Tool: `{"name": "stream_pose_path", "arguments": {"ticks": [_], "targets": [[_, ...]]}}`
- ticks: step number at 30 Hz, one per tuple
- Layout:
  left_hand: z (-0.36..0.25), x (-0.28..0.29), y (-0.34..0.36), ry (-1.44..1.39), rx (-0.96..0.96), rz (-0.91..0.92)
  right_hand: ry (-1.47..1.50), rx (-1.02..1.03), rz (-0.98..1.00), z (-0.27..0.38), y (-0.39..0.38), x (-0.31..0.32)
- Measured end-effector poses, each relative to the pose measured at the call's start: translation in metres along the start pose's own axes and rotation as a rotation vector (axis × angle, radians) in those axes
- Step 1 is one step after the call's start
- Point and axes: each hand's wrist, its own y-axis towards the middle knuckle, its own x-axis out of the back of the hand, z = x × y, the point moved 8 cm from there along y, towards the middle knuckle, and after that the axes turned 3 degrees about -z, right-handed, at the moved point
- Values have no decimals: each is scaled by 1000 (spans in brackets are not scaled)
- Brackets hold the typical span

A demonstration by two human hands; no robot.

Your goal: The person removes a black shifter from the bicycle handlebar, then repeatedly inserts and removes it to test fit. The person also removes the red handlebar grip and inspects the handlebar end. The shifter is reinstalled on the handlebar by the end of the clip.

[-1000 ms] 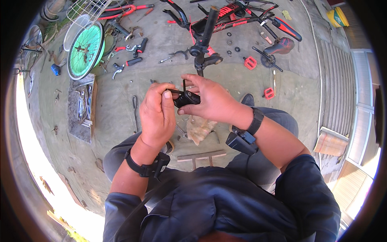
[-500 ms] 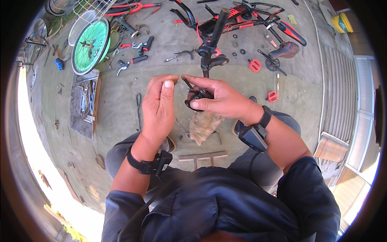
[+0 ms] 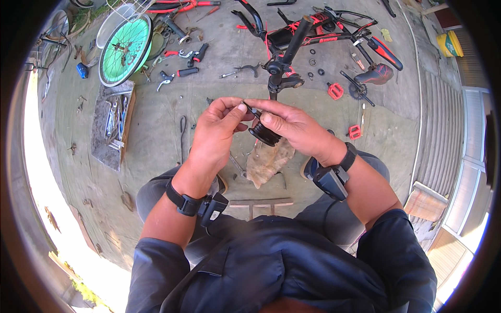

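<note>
In front of my knees, both hands are on a black bicycle part (image 3: 265,135) with a round ribbed body and a thin arm jutting from its upper end. My right hand (image 3: 298,128) is closed round its body, thumb on top. The thumb and forefinger of my left hand (image 3: 215,128) pinch at the thin arm's tip. Whether a smaller piece sits in that pinch is hidden. Just beyond my fingertips stands the stem and tube of a bike frame (image 3: 286,62). Beneath the part a dirty tan rag (image 3: 269,160) lies on the ground.
At left are a box of wrenches (image 3: 116,122) and a green-disc wheel (image 3: 125,50). Brake levers (image 3: 166,81) and grips lie beyond. Red pedals (image 3: 335,91), a crank (image 3: 357,89) and black rings are at far right. A spanner (image 3: 237,165) rests beside the rag.
My left hand has come in and closed on the thin arm; before, it was held beside the part. My right hand has turned the part, so its ribbed side now shows. The view shifted slightly.
</note>
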Motion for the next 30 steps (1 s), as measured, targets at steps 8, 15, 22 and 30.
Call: {"name": "stream_pose_path", "arguments": {"ticks": [8, 15, 22, 30], "targets": [[-3, -2, 2, -46, -35, -27, -276, -65, -146, -18, 4, 21], [-11, -11, -9, 15, -221, 16, -288, -113, -219, -39, 5, 25], [-11, -17, -18, 63, -313, -13, -14, -247, -221, -56, 4, 20], [-36, -64, -56, 852, -928, 235, 395, -355, -228, -47, -1, 18]]}}
